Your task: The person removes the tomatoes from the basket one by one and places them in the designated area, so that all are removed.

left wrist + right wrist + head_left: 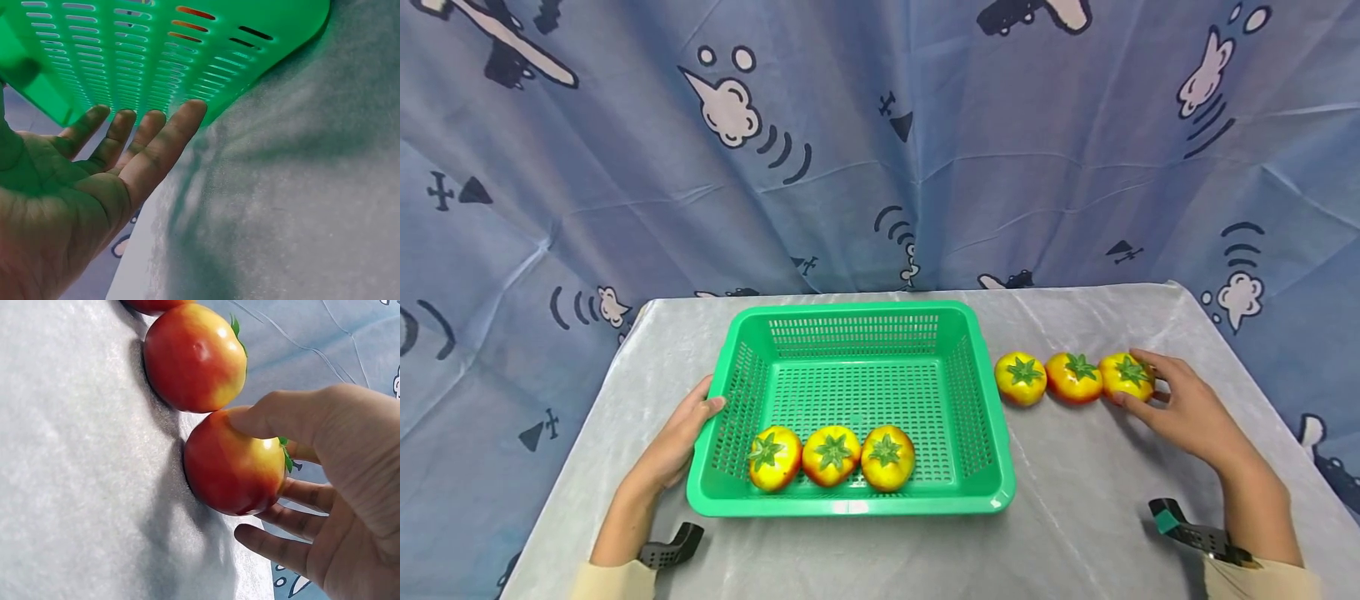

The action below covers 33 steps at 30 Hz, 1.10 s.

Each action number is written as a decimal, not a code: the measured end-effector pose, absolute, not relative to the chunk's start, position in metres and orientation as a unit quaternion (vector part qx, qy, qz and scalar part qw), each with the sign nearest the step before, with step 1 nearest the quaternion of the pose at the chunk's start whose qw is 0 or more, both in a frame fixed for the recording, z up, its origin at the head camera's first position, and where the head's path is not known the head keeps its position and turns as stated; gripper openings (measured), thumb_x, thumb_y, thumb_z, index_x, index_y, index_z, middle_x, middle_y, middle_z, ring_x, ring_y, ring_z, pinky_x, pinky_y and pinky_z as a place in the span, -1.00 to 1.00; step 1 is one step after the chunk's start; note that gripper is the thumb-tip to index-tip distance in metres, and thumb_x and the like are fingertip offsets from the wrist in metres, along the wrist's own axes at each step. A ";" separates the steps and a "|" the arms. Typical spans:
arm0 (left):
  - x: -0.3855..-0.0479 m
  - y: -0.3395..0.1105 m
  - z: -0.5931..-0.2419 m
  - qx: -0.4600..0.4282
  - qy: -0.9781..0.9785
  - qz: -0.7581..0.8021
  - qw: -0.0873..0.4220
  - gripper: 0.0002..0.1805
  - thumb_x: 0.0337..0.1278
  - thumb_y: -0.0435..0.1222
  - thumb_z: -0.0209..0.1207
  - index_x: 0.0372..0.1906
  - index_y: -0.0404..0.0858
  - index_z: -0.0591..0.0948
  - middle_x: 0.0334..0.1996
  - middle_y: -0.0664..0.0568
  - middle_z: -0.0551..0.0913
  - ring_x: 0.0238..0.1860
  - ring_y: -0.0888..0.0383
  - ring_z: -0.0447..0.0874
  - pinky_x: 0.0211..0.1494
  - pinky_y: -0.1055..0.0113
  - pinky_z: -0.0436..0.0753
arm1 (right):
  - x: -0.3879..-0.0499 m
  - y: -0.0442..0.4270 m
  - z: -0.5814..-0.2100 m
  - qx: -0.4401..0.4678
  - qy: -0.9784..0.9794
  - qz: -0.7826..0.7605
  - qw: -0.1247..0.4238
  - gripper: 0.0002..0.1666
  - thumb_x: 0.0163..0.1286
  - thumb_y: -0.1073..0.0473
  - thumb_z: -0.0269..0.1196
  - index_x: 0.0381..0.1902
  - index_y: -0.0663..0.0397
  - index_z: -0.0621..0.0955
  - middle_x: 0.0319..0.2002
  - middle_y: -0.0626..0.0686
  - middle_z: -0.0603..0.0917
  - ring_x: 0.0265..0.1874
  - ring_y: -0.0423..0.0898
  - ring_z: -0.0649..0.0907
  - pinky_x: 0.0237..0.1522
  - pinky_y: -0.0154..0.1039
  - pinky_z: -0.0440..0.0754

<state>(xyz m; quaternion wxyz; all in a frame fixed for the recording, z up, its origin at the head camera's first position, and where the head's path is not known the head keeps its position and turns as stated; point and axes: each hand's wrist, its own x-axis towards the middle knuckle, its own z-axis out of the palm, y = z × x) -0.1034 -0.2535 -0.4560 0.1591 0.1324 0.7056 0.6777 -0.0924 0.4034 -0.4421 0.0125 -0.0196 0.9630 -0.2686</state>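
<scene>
Your right hand (1183, 408) is at the end fruit (1123, 377), the farthest from the basket (850, 507). Thumb and fingers are parted about the fruit's width: the thumb lies on its side, with fingers behind it, some spread loosely. It sits on the worktop (1075, 521), so read this as the grasping step, with no lift made yet. How firm the hold is, you cannot tell from these views.

Your left hand (681, 437) has the basket by its left wall, thumb over the rim and fingers nearly straight against the outside. That looks like steadying rather than lifting.

Beside the end fruit and touching it is the middle fruit (1073, 378); next comes the inner fruit (1020, 380), just beside the basket's right wall. Inside the basket, three more fruits (831, 456) make a row along the near wall, leafy tops showing, the leftmost tipped to the left.

As a judgement, the next move calls for closing your right fingers evenly round the smooth skin before raising the end fruit, then bringing it up clear of its neighbour and the basket rim. Keep your left hand light, so the basket doesn't tilt or slide.
</scene>
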 end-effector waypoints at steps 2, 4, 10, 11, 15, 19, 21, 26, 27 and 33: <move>-0.103 -0.254 -0.456 0.132 0.706 0.677 0.160 -0.38 0.70 -0.27 -0.24 0.59 -0.53 -0.03 0.10 -0.02 0.63 -0.05 0.13 0.85 -0.06 0.05 0.88 | -0.092 0.403 -0.442 -0.019 0.963 -0.268 0.013 -0.05 0.46 0.00 0.41 0.55 0.43 0.28 0.39 0.61 0.33 0.24 0.50 0.44 0.16 0.48 0.56; -0.104 -0.254 -0.456 0.133 0.706 0.676 0.161 -0.37 0.71 -0.26 -0.24 0.61 -0.52 -0.04 0.10 -0.01 0.63 -0.04 0.12 0.85 -0.06 0.05 0.88 | -0.092 0.403 -0.442 -0.019 0.963 -0.269 0.014 -0.05 0.46 0.00 0.41 0.55 0.43 0.28 0.39 0.61 0.32 0.24 0.50 0.44 0.16 0.51 0.54; -0.103 -0.254 -0.456 0.123 0.718 0.666 0.161 -0.35 0.71 -0.24 -0.24 0.65 -0.46 -0.04 0.17 -0.28 0.59 -0.03 0.14 0.84 -0.03 0.07 0.88 | -0.092 0.402 -0.442 -0.020 0.963 -0.269 0.015 -0.05 0.47 0.00 0.40 0.55 0.44 0.27 0.38 0.63 0.31 0.24 0.52 0.42 0.15 0.56 0.53; -0.103 -0.254 -0.455 0.119 0.721 0.664 0.161 -0.35 0.70 -0.25 -0.25 0.65 -0.46 -0.04 0.20 -0.41 0.55 -0.03 0.14 0.84 -0.02 0.08 0.88 | -0.092 0.403 -0.442 -0.020 0.963 -0.268 0.015 -0.05 0.47 0.00 0.40 0.55 0.45 0.27 0.38 0.63 0.31 0.24 0.52 0.42 0.15 0.57 0.53; -0.101 -0.252 -0.454 0.102 0.729 0.657 0.162 -0.35 0.68 -0.25 -0.28 0.67 -0.43 -0.05 0.31 -0.74 0.32 -0.02 0.18 0.83 -0.01 0.11 0.88 | -0.092 0.403 -0.441 -0.021 0.963 -0.269 0.016 -0.05 0.48 0.00 0.39 0.55 0.44 0.27 0.39 0.63 0.31 0.25 0.53 0.40 0.16 0.58 0.50; -0.101 -0.252 -0.454 0.100 0.733 0.654 0.161 -0.34 0.68 -0.25 -0.29 0.68 -0.41 -0.05 0.32 -0.76 0.31 -0.04 0.19 0.83 -0.03 0.11 0.88 | -0.093 0.403 -0.441 -0.023 0.963 -0.268 0.014 -0.05 0.47 -0.01 0.40 0.55 0.43 0.28 0.38 0.62 0.32 0.24 0.51 0.42 0.14 0.51 0.54; -0.101 -0.252 -0.453 0.100 0.734 0.652 0.160 -0.35 0.68 -0.25 -0.29 0.67 -0.41 -0.04 0.31 -0.75 0.32 -0.04 0.19 0.83 -0.03 0.10 0.88 | -0.093 0.404 -0.441 -0.023 0.963 -0.266 0.014 -0.04 0.46 -0.01 0.41 0.55 0.43 0.28 0.37 0.62 0.33 0.23 0.51 0.43 0.11 0.47 0.57; -0.101 -0.251 -0.453 0.097 0.734 0.653 0.160 -0.36 0.68 -0.24 -0.29 0.67 -0.40 -0.02 0.30 -0.73 0.33 -0.04 0.17 0.83 -0.03 0.09 0.88 | -0.093 0.404 -0.441 -0.022 0.963 -0.268 0.017 -0.04 0.46 -0.02 0.40 0.55 0.42 0.28 0.38 0.61 0.33 0.24 0.51 0.43 0.09 0.44 0.59; -0.101 -0.251 -0.453 0.096 0.733 0.653 0.161 -0.36 0.68 -0.24 -0.29 0.67 -0.39 -0.02 0.30 -0.73 0.33 -0.04 0.17 0.83 -0.03 0.10 0.88 | -0.093 0.404 -0.441 -0.022 0.963 -0.268 0.017 -0.04 0.46 -0.03 0.40 0.55 0.42 0.29 0.38 0.61 0.33 0.24 0.51 0.42 0.09 0.43 0.59; -0.100 -0.251 -0.453 0.093 0.731 0.656 0.162 -0.35 0.67 -0.25 -0.29 0.67 -0.39 -0.03 0.31 -0.72 0.32 -0.02 0.17 0.82 -0.01 0.10 0.88 | -0.093 0.405 -0.441 -0.028 0.963 -0.269 0.017 -0.06 0.46 -0.01 0.40 0.55 0.42 0.29 0.37 0.61 0.34 0.24 0.50 0.43 0.08 0.37 0.60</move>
